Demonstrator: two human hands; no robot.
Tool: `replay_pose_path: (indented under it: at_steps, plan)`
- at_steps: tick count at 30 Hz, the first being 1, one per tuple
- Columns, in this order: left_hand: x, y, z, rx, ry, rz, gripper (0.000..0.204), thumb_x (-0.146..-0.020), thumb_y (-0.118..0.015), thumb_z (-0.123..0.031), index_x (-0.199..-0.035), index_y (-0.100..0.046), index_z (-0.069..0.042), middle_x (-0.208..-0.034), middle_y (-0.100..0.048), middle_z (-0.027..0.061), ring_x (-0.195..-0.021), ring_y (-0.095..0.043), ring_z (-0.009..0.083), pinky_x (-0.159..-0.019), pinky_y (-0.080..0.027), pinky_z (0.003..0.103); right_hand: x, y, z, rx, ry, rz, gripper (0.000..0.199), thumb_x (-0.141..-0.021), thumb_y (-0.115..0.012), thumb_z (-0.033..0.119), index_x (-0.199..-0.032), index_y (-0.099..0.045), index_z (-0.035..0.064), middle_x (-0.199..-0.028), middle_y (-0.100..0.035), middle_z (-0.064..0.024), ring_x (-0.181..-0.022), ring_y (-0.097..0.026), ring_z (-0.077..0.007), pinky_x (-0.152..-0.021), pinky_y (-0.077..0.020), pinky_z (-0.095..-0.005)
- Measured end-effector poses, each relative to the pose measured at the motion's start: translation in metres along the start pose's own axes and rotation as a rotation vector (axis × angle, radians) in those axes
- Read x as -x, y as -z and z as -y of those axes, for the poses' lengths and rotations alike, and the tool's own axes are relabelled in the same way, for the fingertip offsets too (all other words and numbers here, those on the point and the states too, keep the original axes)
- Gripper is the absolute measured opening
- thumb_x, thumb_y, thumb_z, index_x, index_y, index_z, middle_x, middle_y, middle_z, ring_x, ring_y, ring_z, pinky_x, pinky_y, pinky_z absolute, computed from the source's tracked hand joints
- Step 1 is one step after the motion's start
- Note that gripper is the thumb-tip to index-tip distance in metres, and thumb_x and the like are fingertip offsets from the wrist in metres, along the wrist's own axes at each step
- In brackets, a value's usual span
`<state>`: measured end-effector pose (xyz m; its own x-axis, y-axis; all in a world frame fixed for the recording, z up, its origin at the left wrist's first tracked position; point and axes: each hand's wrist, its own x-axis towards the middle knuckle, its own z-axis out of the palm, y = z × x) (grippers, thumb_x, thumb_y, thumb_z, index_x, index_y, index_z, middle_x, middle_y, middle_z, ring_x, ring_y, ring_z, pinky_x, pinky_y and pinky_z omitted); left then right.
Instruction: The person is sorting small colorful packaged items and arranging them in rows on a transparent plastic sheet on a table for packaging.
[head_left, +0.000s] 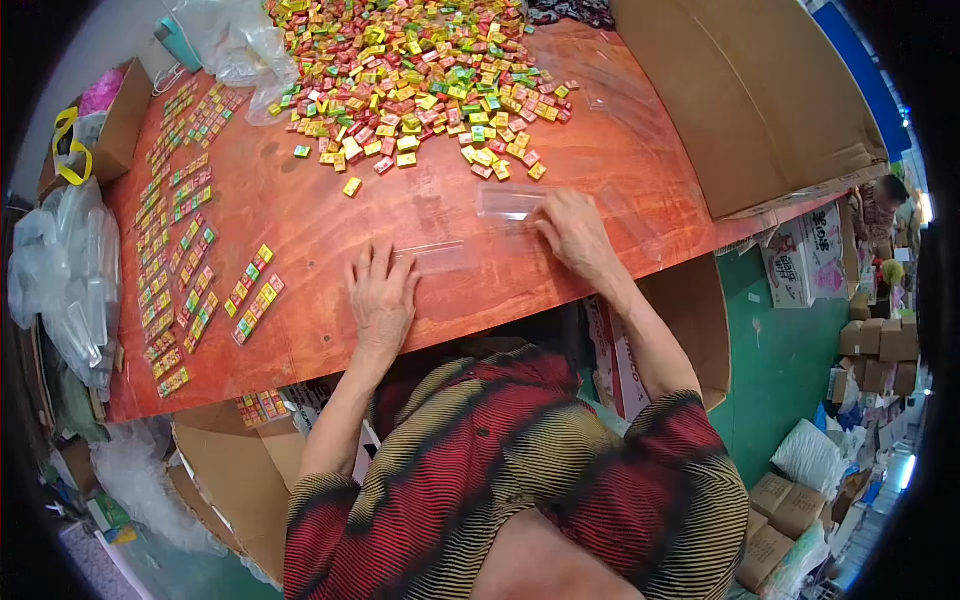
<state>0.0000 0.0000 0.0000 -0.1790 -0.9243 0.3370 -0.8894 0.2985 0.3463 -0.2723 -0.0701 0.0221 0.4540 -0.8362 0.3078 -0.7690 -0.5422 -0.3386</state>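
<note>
My left hand (381, 299) lies flat on the reddish-brown table (330, 215), fingers spread, its fingertips at the end of a clear plastic sleeve (437, 257). Farther right, my right hand (573, 231) rests on a second clear plastic sleeve (508, 200), pressing its right end. Neither hand grips anything. A large heap of small wrapped candies (420, 75) in red, green, yellow and orange covers the far middle of the table, beyond both hands. One loose yellow candy (352, 186) lies apart, nearest my left hand.
Rows of filled candy strips (175, 260) line the table's left side. Clear plastic bags (60, 270) hang at the far left. A big cardboard sheet (745, 90) stands at the back right. An open carton (230, 480) sits under the table's near edge. Boxes crowd the green floor (790, 350) at right.
</note>
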Motion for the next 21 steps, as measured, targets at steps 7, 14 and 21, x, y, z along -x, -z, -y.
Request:
replay_pose_path:
  at_steps: [7, 14, 21]
  plan:
    - [0.006, 0.01, 0.004, -0.078, 0.067, -0.058, 0.022, -0.077, -0.061, -0.016, -0.099, -0.062, -0.01, -0.115, -0.052, 0.0134, -0.113, -0.043, 0.0341, -0.095, -0.029, 0.051, -0.018, -0.001, -0.014, 0.16, -0.057, -0.05, 0.008, -0.074, -0.058, 0.01, -0.08, -0.054, 0.0061, -0.079, -0.053, -0.0105, -0.08, -0.052, -0.0282, -0.072, -0.0366, -0.0386]
    - [0.014, 0.015, 0.003, -0.144, 0.097, -0.017, 0.025, -0.079, -0.06, -0.019, -0.103, -0.062, -0.012, -0.12, -0.048, 0.0142, -0.118, -0.039, 0.0346, -0.096, -0.026, 0.054, 0.008, 0.006, -0.01, 0.288, -0.115, -0.151, 0.007, -0.074, -0.058, 0.009, -0.08, -0.057, 0.0061, -0.081, -0.055, -0.0088, -0.078, -0.053, -0.027, -0.071, -0.038, -0.0387]
    - [0.018, 0.013, 0.007, -0.084, 0.033, -0.001, 0.025, -0.078, -0.06, -0.02, -0.102, -0.062, -0.011, -0.12, -0.047, 0.0161, -0.118, -0.038, 0.036, -0.096, -0.026, 0.057, 0.01, 0.007, 0.022, 0.049, -0.091, -0.137, 0.022, -0.073, -0.061, 0.01, -0.095, -0.06, 0.0066, -0.095, -0.056, -0.013, -0.089, -0.054, -0.0296, -0.075, -0.0421, -0.0369]
